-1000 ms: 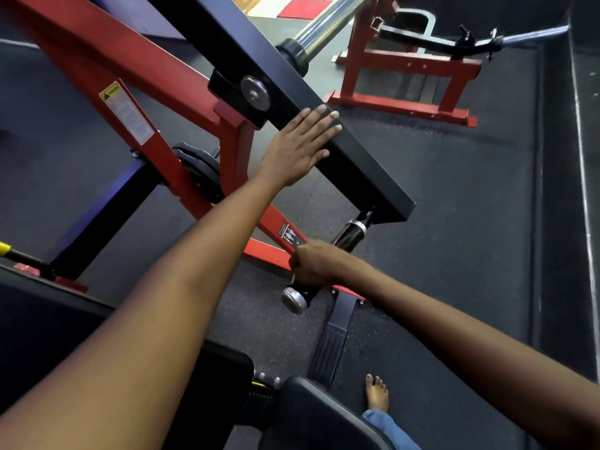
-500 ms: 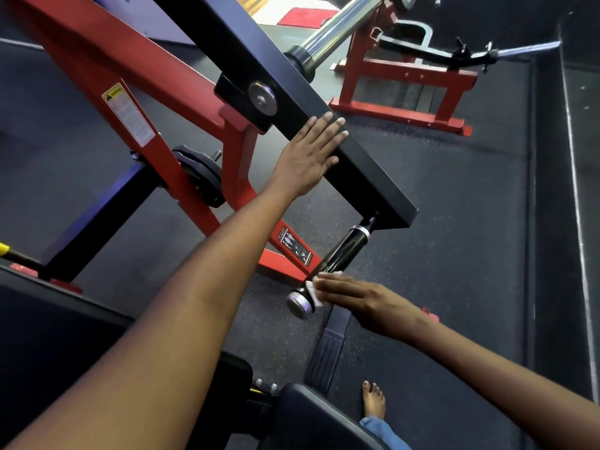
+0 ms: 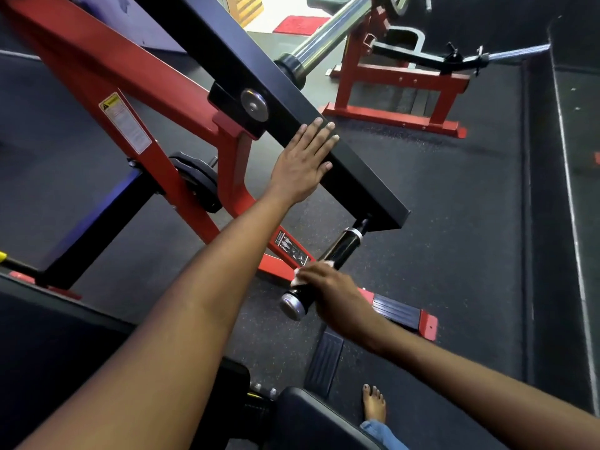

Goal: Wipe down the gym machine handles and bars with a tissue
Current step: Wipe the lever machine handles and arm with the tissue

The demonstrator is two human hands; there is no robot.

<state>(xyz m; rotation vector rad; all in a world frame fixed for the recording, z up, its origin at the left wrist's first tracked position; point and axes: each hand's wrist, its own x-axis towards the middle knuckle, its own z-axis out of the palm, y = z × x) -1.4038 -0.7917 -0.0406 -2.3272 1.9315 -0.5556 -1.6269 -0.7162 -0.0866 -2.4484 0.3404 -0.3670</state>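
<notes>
Bare arms, a bare foot, blue denim at the leg

Both forearms are bare, with no sleeves, watch or bands in view. The left hand (image 3: 303, 164) and the right hand (image 3: 337, 297) wear no gloves and show no rings. A bare foot (image 3: 374, 405) shows dark polish on the toenails. Just below it, a blue denim trouser hem (image 3: 383, 433) covers the ankle, slightly frayed and faded at its edge.

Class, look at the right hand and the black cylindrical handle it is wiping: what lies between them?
A white tissue, pressed between the right hand and the black cylindrical handle; head view.
</notes>
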